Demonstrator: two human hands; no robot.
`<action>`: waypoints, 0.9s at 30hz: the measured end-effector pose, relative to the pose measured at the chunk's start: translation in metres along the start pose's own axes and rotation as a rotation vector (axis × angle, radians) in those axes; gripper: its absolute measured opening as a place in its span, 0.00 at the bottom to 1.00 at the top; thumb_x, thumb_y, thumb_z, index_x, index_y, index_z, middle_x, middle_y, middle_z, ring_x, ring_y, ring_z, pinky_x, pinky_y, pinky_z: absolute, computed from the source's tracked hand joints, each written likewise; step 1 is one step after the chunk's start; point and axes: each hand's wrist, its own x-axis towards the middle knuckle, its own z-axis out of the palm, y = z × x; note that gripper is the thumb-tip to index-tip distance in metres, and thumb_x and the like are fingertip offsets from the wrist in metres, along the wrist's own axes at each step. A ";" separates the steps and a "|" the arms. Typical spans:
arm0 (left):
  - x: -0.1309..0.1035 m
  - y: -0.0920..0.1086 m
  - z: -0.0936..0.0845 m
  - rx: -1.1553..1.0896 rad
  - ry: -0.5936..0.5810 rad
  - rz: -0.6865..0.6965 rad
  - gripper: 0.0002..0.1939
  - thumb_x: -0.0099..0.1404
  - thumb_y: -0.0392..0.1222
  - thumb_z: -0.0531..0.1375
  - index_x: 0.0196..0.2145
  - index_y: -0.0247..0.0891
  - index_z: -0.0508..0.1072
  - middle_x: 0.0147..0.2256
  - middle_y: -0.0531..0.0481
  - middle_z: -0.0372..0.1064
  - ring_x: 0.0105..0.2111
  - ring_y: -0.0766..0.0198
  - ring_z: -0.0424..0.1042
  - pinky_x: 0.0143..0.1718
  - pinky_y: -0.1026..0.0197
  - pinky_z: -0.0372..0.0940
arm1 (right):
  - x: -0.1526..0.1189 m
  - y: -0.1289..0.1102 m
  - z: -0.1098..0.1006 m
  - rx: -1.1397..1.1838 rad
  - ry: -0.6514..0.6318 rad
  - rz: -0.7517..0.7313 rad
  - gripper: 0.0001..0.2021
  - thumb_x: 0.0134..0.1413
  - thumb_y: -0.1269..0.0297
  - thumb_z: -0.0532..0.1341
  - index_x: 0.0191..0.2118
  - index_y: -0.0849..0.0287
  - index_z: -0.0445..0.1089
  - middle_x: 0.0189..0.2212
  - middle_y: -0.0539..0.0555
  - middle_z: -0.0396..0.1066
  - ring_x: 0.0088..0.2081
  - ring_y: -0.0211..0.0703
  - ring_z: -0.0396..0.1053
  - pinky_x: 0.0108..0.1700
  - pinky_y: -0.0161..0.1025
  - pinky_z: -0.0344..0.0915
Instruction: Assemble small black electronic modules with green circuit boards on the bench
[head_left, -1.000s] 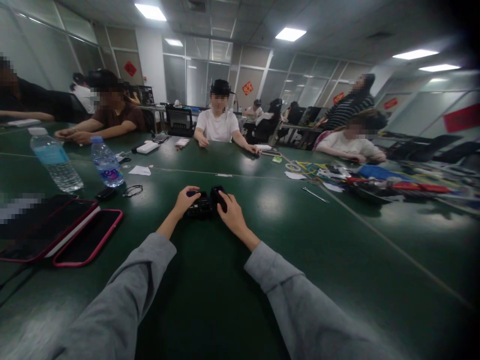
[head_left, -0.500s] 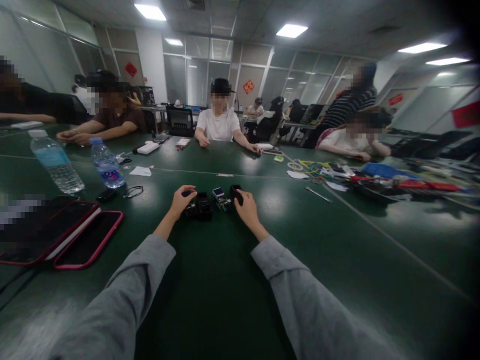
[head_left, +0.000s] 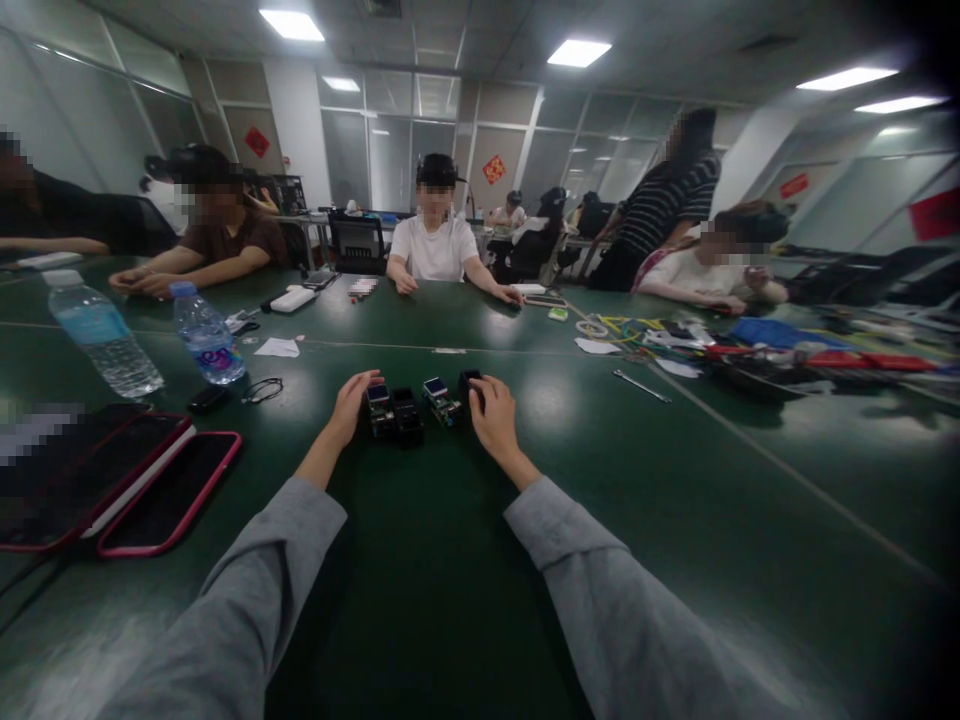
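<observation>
L hand (head_left: 349, 410) has shifted, baring L board (head_left: 379, 414) — closest to it, fore-aft, L of mid case (head_left: 406, 414); R hand (head_left: 496, 412) at R case (head_left: 467, 384) — I can't tell either grip.

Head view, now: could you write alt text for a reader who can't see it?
A person's left hand is beside a small circuit board and their right hand touches a black case on a dark green table, with a second board and another black object between them. Two bottles are at left; a person in white sits opposite.
</observation>
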 end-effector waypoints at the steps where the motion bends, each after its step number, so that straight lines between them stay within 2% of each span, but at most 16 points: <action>1: 0.001 -0.001 0.000 -0.017 0.004 -0.013 0.25 0.57 0.56 0.62 0.46 0.37 0.74 0.44 0.43 0.74 0.41 0.59 0.72 0.42 0.57 0.66 | 0.000 0.000 0.000 -0.001 -0.016 0.003 0.17 0.65 0.59 0.50 0.53 0.57 0.68 0.54 0.61 0.63 0.56 0.53 0.60 0.54 0.52 0.61; 6: -0.002 0.001 0.001 -0.024 0.005 -0.029 0.24 0.53 0.52 0.67 0.44 0.37 0.75 0.44 0.43 0.74 0.40 0.59 0.73 0.41 0.57 0.66 | -0.001 0.006 0.003 0.003 -0.068 -0.016 0.18 0.59 0.63 0.56 0.54 0.59 0.66 0.56 0.63 0.60 0.58 0.56 0.58 0.56 0.55 0.61; 9: -0.003 0.002 0.002 -0.011 0.001 -0.025 0.23 0.52 0.51 0.68 0.44 0.37 0.75 0.43 0.43 0.75 0.40 0.59 0.73 0.42 0.56 0.66 | -0.002 0.010 0.006 0.053 -0.053 -0.019 0.18 0.58 0.66 0.55 0.54 0.60 0.66 0.57 0.62 0.60 0.58 0.54 0.58 0.59 0.54 0.60; 12: -0.003 0.002 0.002 -0.012 0.006 -0.020 0.23 0.51 0.50 0.68 0.44 0.37 0.75 0.43 0.43 0.75 0.41 0.58 0.73 0.43 0.56 0.66 | 0.000 0.012 0.007 0.128 -0.036 0.014 0.17 0.60 0.65 0.52 0.54 0.59 0.66 0.56 0.61 0.62 0.57 0.52 0.60 0.59 0.52 0.59; 14: -0.003 0.001 0.001 -0.009 0.002 -0.028 0.24 0.52 0.51 0.68 0.44 0.38 0.75 0.43 0.44 0.75 0.41 0.58 0.73 0.43 0.56 0.66 | 0.002 0.014 0.007 0.204 -0.029 0.078 0.18 0.63 0.62 0.49 0.54 0.59 0.66 0.53 0.60 0.66 0.55 0.51 0.63 0.58 0.51 0.60; 17: -0.002 0.000 0.000 -0.013 -0.006 -0.030 0.24 0.52 0.51 0.67 0.45 0.38 0.75 0.43 0.44 0.75 0.42 0.59 0.73 0.43 0.56 0.66 | 0.004 0.018 0.007 0.288 -0.006 0.252 0.21 0.66 0.59 0.43 0.55 0.60 0.65 0.49 0.60 0.69 0.49 0.50 0.67 0.54 0.50 0.62; 20: -0.001 0.000 0.001 -0.029 0.002 -0.038 0.23 0.52 0.51 0.67 0.44 0.38 0.75 0.43 0.44 0.75 0.41 0.59 0.73 0.43 0.56 0.66 | 0.005 0.023 0.006 0.278 0.028 0.357 0.23 0.66 0.55 0.42 0.53 0.60 0.67 0.47 0.61 0.70 0.48 0.51 0.67 0.53 0.51 0.62; 24: -0.001 0.001 0.001 -0.027 0.002 -0.050 0.22 0.53 0.51 0.67 0.44 0.39 0.75 0.43 0.45 0.75 0.41 0.60 0.73 0.43 0.57 0.66 | 0.004 0.023 0.007 0.157 0.074 0.266 0.26 0.59 0.45 0.53 0.51 0.61 0.69 0.48 0.63 0.68 0.52 0.54 0.62 0.55 0.52 0.59; 27: -0.002 0.001 0.000 -0.031 0.001 -0.051 0.22 0.53 0.51 0.67 0.44 0.39 0.75 0.43 0.45 0.74 0.41 0.60 0.73 0.42 0.57 0.66 | 0.003 0.022 0.008 0.162 0.052 0.220 0.27 0.56 0.45 0.56 0.51 0.63 0.70 0.48 0.64 0.67 0.51 0.54 0.63 0.53 0.50 0.61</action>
